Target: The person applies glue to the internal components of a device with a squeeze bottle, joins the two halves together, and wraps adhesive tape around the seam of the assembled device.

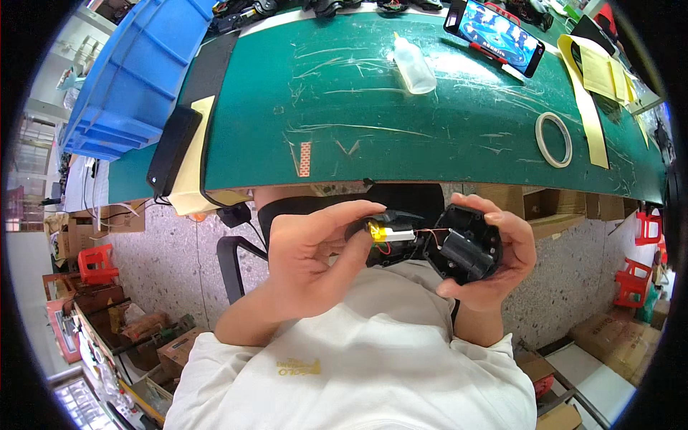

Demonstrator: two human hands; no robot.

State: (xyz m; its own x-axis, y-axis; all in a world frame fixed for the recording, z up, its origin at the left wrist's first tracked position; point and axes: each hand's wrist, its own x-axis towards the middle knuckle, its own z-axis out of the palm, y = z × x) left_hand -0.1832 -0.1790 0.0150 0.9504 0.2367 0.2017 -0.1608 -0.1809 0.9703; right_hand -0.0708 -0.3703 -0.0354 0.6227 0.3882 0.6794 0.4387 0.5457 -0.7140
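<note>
Left hand (pixel 308 269) is curled, its thumb and fingers pinching a black part with a small yellow battery (pixel 383 233). Right hand (pixel 494 251) is wrapped around the open black shell (pixel 466 247), at 3 o'clock from the battery; thin wires join them. Green bench (pixel 430 129) sits at 12 o'clock, holding a squeeze bottle (pixel 414 68), tape ring (pixel 553 140) and phone (pixel 496 34).

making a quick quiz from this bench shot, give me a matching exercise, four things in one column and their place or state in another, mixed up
Things:
1. squeeze bottle
2. tape ring
3. phone
4. black device shell

Places or states:
a. propped on a red stand, screen lit
b. held in the right hand, opened, wires showing
c. lying on its side on the green mat
d. lying flat near the mat's right end

Pairs: 1-c, 2-d, 3-a, 4-b
</note>
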